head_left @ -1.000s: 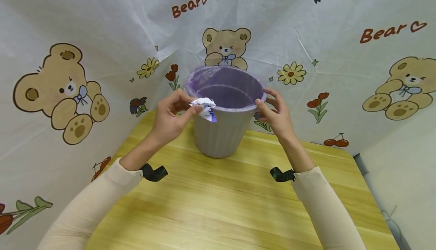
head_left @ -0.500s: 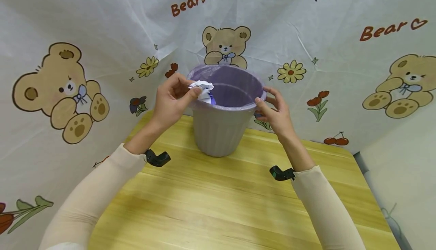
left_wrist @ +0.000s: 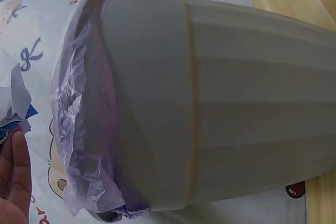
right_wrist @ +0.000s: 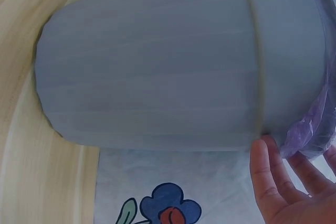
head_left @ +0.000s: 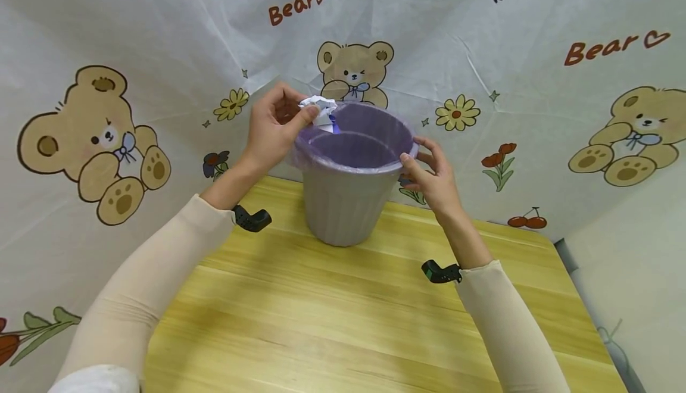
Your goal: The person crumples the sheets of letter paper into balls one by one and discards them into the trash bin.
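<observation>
In the head view a grey ribbed trash can (head_left: 345, 208) stands upright at the back of the wooden table, lined with a thin purple bag (head_left: 348, 164) folded over its rim. My left hand (head_left: 276, 122) pinches a crumpled piece of white and blue paper (head_left: 321, 113) between thumb and fingers, over the left part of the can's mouth. My right hand (head_left: 436, 178) holds the can's right rim, thumb on the edge. In the right wrist view its fingers (right_wrist: 261, 174) lie against the can's outer side near the bag's overhang. The can's bottom inside is hidden.
A white cloth (head_left: 429, 24) printed with bears and flowers hangs behind and beside the table. The wooden tabletop (head_left: 343, 309) stretches in front of the can. Black wrist cameras (head_left: 254, 219) sit at both cuffs.
My left hand has risen with the crumpled paper from in front of the can's rim to above its left edge. The right hand stays on the rim.
</observation>
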{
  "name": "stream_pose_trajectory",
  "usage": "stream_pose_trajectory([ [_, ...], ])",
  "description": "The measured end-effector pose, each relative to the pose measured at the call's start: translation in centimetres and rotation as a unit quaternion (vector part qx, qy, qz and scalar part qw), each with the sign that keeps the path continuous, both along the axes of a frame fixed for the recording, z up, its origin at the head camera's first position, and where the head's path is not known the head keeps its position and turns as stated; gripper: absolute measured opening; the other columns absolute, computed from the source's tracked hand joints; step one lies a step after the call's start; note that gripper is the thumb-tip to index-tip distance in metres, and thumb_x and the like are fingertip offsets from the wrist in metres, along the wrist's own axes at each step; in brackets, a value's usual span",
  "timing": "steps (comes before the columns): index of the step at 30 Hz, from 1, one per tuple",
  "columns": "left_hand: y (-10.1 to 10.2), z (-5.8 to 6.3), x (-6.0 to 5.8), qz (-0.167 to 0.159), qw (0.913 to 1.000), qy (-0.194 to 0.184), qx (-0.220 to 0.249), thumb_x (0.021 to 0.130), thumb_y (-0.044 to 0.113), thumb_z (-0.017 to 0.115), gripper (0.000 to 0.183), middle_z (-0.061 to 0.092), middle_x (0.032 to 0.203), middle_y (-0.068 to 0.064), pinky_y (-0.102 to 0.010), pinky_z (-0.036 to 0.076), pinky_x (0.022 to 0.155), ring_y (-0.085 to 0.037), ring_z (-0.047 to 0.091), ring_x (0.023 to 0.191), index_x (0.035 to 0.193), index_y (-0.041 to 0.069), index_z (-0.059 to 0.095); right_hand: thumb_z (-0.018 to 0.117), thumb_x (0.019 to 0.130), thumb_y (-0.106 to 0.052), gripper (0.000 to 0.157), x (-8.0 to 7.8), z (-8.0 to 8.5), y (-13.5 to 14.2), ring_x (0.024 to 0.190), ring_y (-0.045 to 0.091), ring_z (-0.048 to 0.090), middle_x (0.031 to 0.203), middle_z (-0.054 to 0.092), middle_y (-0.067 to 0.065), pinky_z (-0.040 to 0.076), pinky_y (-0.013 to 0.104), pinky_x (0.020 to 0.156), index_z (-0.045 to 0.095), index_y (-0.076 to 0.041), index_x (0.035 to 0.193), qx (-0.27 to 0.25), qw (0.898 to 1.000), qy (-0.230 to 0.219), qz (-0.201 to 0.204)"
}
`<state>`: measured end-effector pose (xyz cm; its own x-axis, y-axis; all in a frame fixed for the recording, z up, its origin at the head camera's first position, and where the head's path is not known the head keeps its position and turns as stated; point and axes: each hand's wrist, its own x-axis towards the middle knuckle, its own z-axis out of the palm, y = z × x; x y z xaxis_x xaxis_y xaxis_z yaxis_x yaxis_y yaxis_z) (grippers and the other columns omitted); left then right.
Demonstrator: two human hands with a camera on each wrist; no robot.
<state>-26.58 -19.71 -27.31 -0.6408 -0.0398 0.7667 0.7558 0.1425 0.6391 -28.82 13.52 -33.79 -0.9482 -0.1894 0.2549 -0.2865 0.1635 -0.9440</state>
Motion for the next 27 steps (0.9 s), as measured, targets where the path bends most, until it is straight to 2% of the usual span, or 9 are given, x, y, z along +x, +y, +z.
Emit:
stream_pose_trajectory([
  [5,0.2,0.8,-1.0,0.001,0.9998,-0.018,-0.012,0.096,0.007,0.080,0.016,0.073,0.087,0.004,-0.027,0.062,0.069,-0.020,0.072,0.074,0.102,0.000,0.067,0.070,0.105,-0.040,0.063,-0.1,0.2,0.1,0.092,0.009,0.076,0.148,0.056,0.014,0.068,0.028,0.078,0.045,-0.025,0.161,-0.003,1.000,0.000,0.000],
  [8,0.6,1.3,-1.6,-0.001,0.9989,-0.039,-0.024,0.097,0.011,0.082,0.017,0.073,0.087,0.005,-0.024,0.060,0.068,-0.018,0.071,0.075,0.103,0.003,0.068,0.070,0.105,-0.039,0.063,-0.1,0.3,0.2,0.091,0.009,0.076,0.146,0.057,0.014,0.067,0.026,0.077,0.045,-0.024,0.161,-0.008,1.000,0.003,-0.004],
  [12,0.8,1.6,-2.2,-0.005,0.9970,-0.066,-0.040,0.097,0.012,0.082,0.018,0.073,0.086,0.006,-0.023,0.058,0.068,-0.014,0.071,0.075,0.102,0.004,0.067,0.070,0.105,-0.039,0.063,-0.2,0.2,0.0,0.091,0.010,0.077,0.147,0.058,0.014,0.066,0.024,0.076,0.045,-0.025,0.161,-0.006,1.000,0.002,-0.005],
  [15,0.7,1.6,-2.4,0.003,0.9949,-0.079,-0.062,0.097,0.014,0.081,0.020,0.074,0.086,0.005,-0.024,0.059,0.070,-0.017,0.072,0.075,0.102,0.002,0.066,0.070,0.104,-0.040,0.064,-0.2,-0.1,-0.3,0.092,0.010,0.077,0.149,0.058,0.014,0.066,0.025,0.077,0.045,-0.026,0.161,0.000,1.000,-0.003,-0.002],
  [22,1.0,2.2,-3.0,0.049,0.9808,-0.116,-0.149,0.099,0.027,0.080,0.023,0.073,0.097,0.003,-0.022,0.061,0.078,-0.012,0.073,0.084,0.106,0.009,0.067,0.070,0.104,-0.041,0.063,-0.3,-0.4,-0.4,0.089,0.008,0.076,0.146,0.059,0.012,0.066,0.023,0.076,0.046,-0.026,0.161,-0.007,1.000,0.002,-0.004],
  [27,1.7,2.3,-3.6,0.053,0.9703,-0.128,-0.198,0.100,0.028,0.080,0.023,0.077,0.104,-0.006,-0.022,0.060,0.079,-0.014,0.074,0.086,0.109,0.010,0.068,0.070,0.104,-0.039,0.063,-0.2,-0.3,-0.1,0.086,0.008,0.076,0.141,0.061,0.011,0.065,0.022,0.074,0.046,-0.024,0.161,-0.013,1.000,0.005,-0.007],
])
